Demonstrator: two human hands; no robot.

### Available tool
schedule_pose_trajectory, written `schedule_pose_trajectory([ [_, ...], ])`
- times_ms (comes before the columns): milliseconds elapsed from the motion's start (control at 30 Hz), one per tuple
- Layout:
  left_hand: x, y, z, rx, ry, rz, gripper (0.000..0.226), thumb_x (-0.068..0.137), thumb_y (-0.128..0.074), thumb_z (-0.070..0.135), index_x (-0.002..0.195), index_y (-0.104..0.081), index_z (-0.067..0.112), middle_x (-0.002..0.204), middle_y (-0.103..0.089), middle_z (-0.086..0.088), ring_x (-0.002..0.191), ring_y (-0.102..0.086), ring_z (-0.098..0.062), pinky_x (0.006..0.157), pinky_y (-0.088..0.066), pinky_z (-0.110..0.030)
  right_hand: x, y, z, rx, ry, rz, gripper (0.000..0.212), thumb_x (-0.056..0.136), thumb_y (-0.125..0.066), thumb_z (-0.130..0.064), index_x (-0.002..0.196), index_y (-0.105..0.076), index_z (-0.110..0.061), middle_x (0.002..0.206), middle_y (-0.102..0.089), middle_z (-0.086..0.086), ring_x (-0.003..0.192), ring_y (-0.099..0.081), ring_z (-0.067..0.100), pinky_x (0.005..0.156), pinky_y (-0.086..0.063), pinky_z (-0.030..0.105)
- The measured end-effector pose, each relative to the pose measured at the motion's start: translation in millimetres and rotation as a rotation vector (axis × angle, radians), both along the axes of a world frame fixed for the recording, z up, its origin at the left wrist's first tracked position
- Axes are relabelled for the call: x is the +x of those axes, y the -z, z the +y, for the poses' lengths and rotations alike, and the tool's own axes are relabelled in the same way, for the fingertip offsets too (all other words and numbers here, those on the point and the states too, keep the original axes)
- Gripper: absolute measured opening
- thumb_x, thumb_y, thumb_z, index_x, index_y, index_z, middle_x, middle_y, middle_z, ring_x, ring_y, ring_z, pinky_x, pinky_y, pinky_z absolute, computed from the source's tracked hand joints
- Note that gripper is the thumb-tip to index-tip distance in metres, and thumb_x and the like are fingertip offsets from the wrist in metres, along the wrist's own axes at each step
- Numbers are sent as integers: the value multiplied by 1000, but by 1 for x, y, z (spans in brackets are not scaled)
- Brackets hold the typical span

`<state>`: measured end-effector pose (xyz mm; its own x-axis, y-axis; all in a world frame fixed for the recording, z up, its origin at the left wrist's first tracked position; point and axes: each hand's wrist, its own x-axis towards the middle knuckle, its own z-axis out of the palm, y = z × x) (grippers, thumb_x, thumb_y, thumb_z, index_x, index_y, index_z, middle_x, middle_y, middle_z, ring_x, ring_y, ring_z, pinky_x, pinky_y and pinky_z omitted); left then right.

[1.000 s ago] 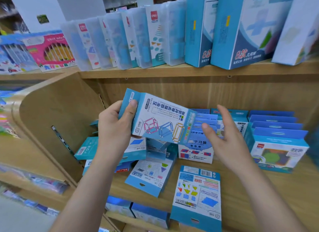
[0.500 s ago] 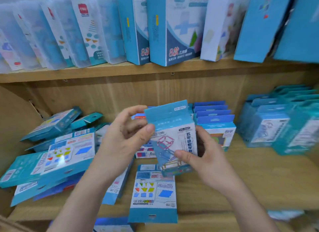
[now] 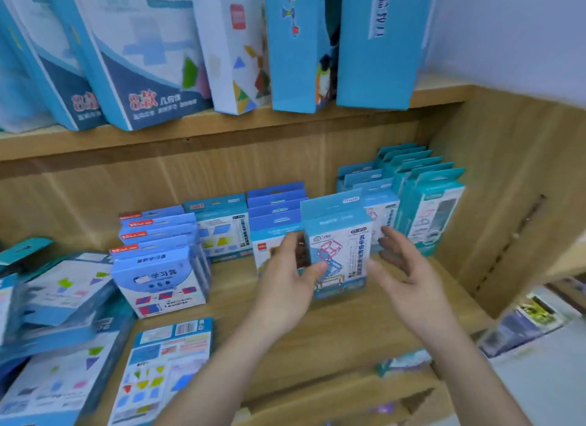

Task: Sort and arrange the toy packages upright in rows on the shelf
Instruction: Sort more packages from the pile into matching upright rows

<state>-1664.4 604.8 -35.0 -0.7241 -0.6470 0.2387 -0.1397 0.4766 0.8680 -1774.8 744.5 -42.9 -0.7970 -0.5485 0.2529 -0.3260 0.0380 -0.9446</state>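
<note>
The left hand [image 3: 285, 276] pinches the package [image 3: 341, 244] upright on the shelf [image 3: 348, 327], before a standing row [image 3: 383, 206]. The right hand [image 3: 404, 275] hovers slack beside it. If it is let go off-balance, it may tip forward or knock the row.

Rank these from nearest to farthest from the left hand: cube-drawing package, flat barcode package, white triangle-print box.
1. Cube-drawing package, centre, held in the left hand.
2. Flat barcode package, lying lower left.
3. White triangle-print box, up on the upper shelf.

upper boxes [image 3: 136, 60]: tops cut off | left pile [image 3: 63, 286]: cropped, blurred | held package [image 3: 337, 244]: small print unreadable, back hidden
</note>
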Motion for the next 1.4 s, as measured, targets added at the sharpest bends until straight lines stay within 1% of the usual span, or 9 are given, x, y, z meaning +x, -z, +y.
schedule_pose_trajectory([
  [200, -90, 34, 15, -56, -55, 12, 38, 82, -69, 14, 117, -54, 18, 114, -65, -1, 106, -61, -16, 94, -48, -38, -63, 17, 36, 141, 184, -1, 66, 87, -64, -14, 144, -31, -25, 125, -41, -18, 115, -50, 13, 98, -39, 29],
  [433, -141, 53, 33, -60, -177, 19, 53, 88, -62, 11, 135, -37, 13, 124, -62, -7, 112, -60, -25, 91, -50, -36, -88, 20, 37, 237, 63, 50, 74, 90, -60, -15, 149, -16, -27, 138, -42, -16, 126, -41, 4, 105, -34, 25],
  [567, -148, 56, 41, -221, -204, -157, 57, 96, -48, 18, 147, -23, 14, 110, -68, -13, 94, -63, -35, 69, -47, -38, -93, 24, 31, 268, 0, 57, 78, 90, -59, -14, 150, -11, -27, 145, -39, -9, 122, -40, 0, 99, -30, 15],
  [667, -150, 48, 43, -374, -234, -378, 60, 100, -39, 23, 150, -9, 8, 108, -67, -14, 95, -62, -35, 72, -45, -38, -99, 30, 29, 281, -38, 66, 80, 90, -60, -14, 150, -9, -29, 150, -36, -8, 132, -38, 5, 105, -29, 19],
  [833, -149, 43, 40, -542, -244, -590, 62, 102, -34, 28, 150, 0, 8, 103, -68, -16, 95, -63, -37, 76, -46, -40, -105, 36, 33, 269, -57, 95, 75, 89, -60, -14, 149, -17, -31, 148, -39, -7, 134, -38, 8, 111, -35, 37],
  [1033, -131, 40, 39, -374, -184, -399, 73, 96, -49, 27, 151, -2, 15, 110, -65, -15, 94, -62, -36, 76, -50, -42, -103, 37, 37, 190, -14, 97, 58, 88, -61, -6, 138, -40, -24, 124, -49, -12, 107, -55, 7, 93, -48, 32],
  [1133, -99, 35, 45, -369, -150, -228, 69, 91, -51, 11, 150, -17, 18, 127, -57, -11, 103, -60, -29, 84, -50, -41, -98, 39, 35, 144, -37, 119, 51, 87, -61, -3, 130, -48, -28, 115, -57, -13, 94, -59, -5, 79, -47, 12],
  [1200, -69, 35, 47, -385, -164, -154, 57, 89, -49, 5, 143, -38, 18, 122, -61, -6, 104, -60, -22, 88, -48, -35, -92, 41, 31, 131, -86, 103, 48, 87, -61, -2, 124, -50, -32, 110, -60, -18, 92, -60, -7, 72, -44, 3],
  [1400, 15, 40, 54, -453, -185, -235, 32, 88, -47, 11, 109, -66, 25, 105, -70, 7, 95, -63, -12, 82, -48, -26, -49, 49, 2, 60, -331, 21, 60, 86, -59, 2, 109, -51, -53, 107, -66, -8, 86, -67, 16, 80, -51, 24],
])
